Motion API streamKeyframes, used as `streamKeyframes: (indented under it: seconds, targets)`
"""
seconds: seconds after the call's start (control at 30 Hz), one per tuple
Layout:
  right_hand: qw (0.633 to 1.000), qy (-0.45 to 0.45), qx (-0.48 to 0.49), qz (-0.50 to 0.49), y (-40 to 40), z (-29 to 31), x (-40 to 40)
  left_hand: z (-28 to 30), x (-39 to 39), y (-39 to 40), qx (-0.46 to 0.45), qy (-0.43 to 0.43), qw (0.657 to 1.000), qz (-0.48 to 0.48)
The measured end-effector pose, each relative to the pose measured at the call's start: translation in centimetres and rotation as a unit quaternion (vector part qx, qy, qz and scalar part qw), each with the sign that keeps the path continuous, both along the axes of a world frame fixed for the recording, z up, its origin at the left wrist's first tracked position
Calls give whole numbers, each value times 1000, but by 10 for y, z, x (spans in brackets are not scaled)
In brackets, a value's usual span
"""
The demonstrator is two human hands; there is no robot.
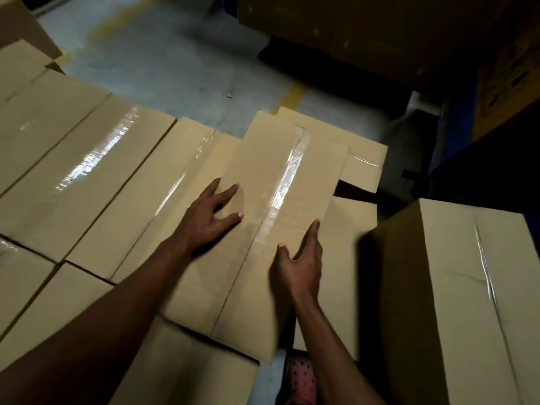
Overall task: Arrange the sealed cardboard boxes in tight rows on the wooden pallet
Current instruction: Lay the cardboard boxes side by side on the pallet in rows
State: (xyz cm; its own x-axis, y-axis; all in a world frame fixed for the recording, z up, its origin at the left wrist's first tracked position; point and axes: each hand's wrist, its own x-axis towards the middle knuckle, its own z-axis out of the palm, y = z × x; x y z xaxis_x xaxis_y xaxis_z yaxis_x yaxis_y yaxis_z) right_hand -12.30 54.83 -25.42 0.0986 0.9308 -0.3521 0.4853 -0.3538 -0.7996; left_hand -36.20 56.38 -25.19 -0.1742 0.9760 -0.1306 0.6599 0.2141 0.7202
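Most of the layer looked already laid. Long sealed boxes point(87, 176) lay side by side in a row running to the left, their taped seams parallel and their long sides touching, with more boxes point(38, 293) closing the nearer row below them. The wooden pallet itself was hidden under the cardboard, so its edges could not be made out.

The box in hand point(280, 217) sat at the right end of that row, skewed against its neighbours and overlapping another box point(359, 171) beneath or beside it; a dark gap showed at its right side. The left hand point(209, 217) lay flat on its top near the left edge, fingers spread and straight. The right hand point(301, 258) rested on the near right part of the lid, fingers straight, thumb apart. Neither grip closed round anything; both seemed to press and steer.

What appeared left was squaring this box snug into the row, then bringing in the tall box point(455, 293) standing apart at the right.
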Motion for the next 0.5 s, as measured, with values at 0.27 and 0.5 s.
streamKeyframes:
  seconds: [0.27, 0.5]
  targets:
    - [997, -34, -22, 63, -12, -27, -9, -42, -15, -12, -35, 2, 999, 10]
    - [997, -38, -24, 63, -9, -34, -9, -50, -12, -11, -30, -21, 999, 33]
